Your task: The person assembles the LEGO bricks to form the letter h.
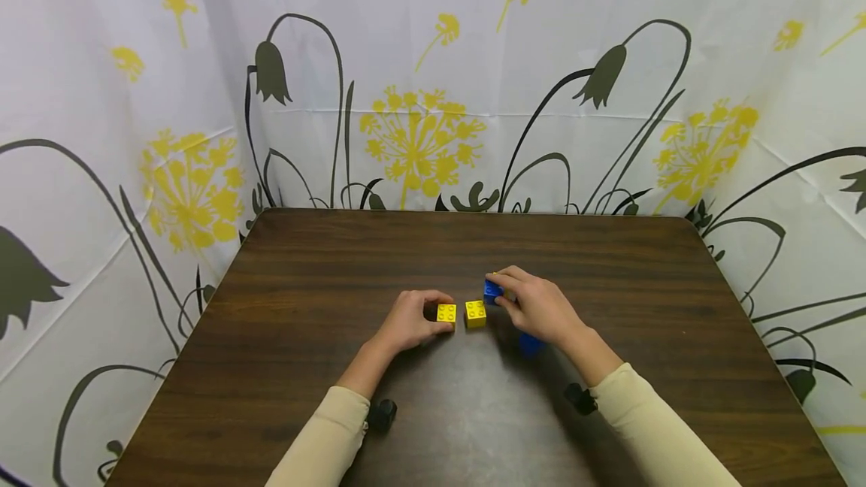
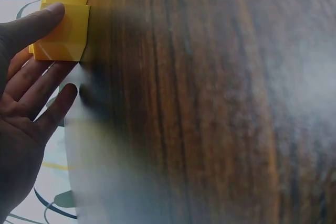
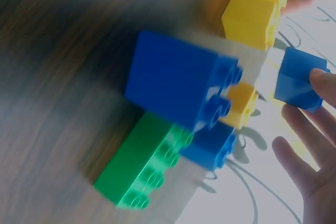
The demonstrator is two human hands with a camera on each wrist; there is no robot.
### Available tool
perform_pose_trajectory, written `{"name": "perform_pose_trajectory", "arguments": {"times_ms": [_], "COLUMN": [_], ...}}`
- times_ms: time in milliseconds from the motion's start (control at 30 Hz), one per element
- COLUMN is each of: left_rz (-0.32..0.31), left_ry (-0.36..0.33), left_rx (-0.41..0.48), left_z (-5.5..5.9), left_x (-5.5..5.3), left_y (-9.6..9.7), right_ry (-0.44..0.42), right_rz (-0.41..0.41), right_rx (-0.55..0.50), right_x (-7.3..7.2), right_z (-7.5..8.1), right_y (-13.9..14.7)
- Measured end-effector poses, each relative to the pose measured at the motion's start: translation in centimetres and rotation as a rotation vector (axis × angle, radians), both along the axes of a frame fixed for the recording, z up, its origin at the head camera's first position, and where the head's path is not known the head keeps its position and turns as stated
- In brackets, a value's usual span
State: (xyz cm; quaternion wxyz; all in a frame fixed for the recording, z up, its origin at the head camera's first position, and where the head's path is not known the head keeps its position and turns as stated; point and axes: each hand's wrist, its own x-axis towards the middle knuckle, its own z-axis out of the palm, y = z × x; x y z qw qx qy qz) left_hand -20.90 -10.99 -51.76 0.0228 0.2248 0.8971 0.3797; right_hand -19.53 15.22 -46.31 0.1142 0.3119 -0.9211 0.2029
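Note:
My left hand [image 1: 408, 319] pinches a yellow toy brick [image 1: 446, 313] between thumb and fingers, low at the tabletop. Just right of it stands a second yellow brick [image 1: 476, 314], studs up. My right hand [image 1: 541, 310] holds a blue brick [image 1: 492, 291] by thumb and fingertips, behind and to the right of that second yellow brick. In the right wrist view the held blue brick [image 3: 300, 78] shows raised off the table. The left wrist view has the left thumb lying along the gripped yellow brick [image 2: 63, 35].
Under the right forearm another blue brick [image 1: 531, 344] stands, partly covered. The right wrist view also has a large blue brick [image 3: 170, 77], a green brick [image 3: 136, 161], a farther blue brick [image 3: 206, 148] and a yellow one [image 3: 240, 103]. Behind the wooden table [image 1: 325, 246] hangs a flowered curtain [image 1: 514, 96].

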Motion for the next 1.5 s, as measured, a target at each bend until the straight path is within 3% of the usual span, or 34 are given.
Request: {"name": "perform_pose_trajectory", "arguments": {"times_ms": [400,800,1067,1500], "left_rz": [-0.022,-0.034,-0.023,-0.021], "left_ry": [0.023,0.053,0.085,0.08], "left_rx": [0.051,0.057,0.044,0.033], "left_z": [-0.4,-0.3,-0.5,-0.4], "left_x": [-0.1,-0.1,-0.2,-0.3], "left_y": [-0.1,-0.1,-0.2,-0.3], "right_ry": [-0.047,-0.045,-0.019,-0.086], "right_rz": [0.092,0.155,0.148,0.108], "right_rx": [-0.023,-0.038,-0.068,-0.143], "right_x": [0.3,0.1,0.2,0.5], "right_z": [-0.3,-1.5,-1.8,-1.9], "right_y": [-4.5,-5.8,-6.2,-6.5]}}
